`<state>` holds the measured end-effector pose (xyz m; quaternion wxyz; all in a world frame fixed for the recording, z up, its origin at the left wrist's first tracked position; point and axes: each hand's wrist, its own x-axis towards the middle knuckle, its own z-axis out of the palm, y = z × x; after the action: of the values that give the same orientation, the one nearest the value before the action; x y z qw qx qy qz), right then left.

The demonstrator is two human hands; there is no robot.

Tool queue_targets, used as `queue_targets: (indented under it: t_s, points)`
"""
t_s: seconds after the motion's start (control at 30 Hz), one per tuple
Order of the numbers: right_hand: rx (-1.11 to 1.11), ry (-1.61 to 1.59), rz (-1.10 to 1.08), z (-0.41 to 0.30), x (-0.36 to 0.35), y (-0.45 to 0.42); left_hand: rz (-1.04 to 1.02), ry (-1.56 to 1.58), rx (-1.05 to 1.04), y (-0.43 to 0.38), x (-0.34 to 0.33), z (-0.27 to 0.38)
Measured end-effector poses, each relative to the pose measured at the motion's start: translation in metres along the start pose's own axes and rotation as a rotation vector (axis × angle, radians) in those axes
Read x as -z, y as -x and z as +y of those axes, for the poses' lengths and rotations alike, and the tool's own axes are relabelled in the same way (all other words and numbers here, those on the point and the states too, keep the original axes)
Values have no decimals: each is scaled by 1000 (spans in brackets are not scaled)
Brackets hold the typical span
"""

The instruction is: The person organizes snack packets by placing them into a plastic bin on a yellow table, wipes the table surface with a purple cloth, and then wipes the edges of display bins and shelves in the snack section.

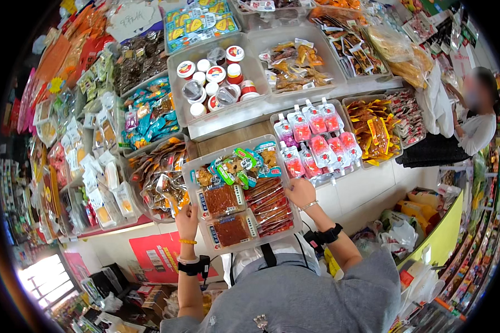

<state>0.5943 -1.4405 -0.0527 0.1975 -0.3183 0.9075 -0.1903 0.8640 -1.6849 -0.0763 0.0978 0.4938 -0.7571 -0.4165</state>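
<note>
Both hands grip a clear plastic bin [295,210] by its opposite side walls, close in front of my body. My left hand [186,218] is on the left wall, and my right hand [301,192] is on the right wall near its middle. Inside the bin, teal and green wrapped snacks [237,166] fill the far end. Two flat packs of reddish-brown snack [221,202] sit at the near left. Beside them, at the near right, lies a stack of narrow red snack packets [271,204]. The fingertips under the bin's rim are partly hidden.
Beyond the bin is a bare strip of wooden shelf [229,136]. A bin of pink drink pouches [316,137] stands right, a bin of brown packets [160,179] left, and a bin of lidded jars [216,79] behind. Another person [477,112] is at the far right.
</note>
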Motion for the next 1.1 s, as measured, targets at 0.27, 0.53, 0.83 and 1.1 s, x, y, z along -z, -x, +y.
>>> queue_targets:
  t_s: [0.27, 0.53, 0.83, 1.1]
  points:
    - [-194, 106, 69, -12, -12, -11, -46, -124, -32, -17, 3, 9]
    - [-182, 176, 116, -12, -19, -20, -106, -102, 45, -38, -5, 4]
    - [-156, 93, 420, -31, 19, -38, 32, -154, -175, -38, 38, 89]
    - [-290, -285, -517, -15, 14, 60, -892, 392, 705, 45, 7, 3]
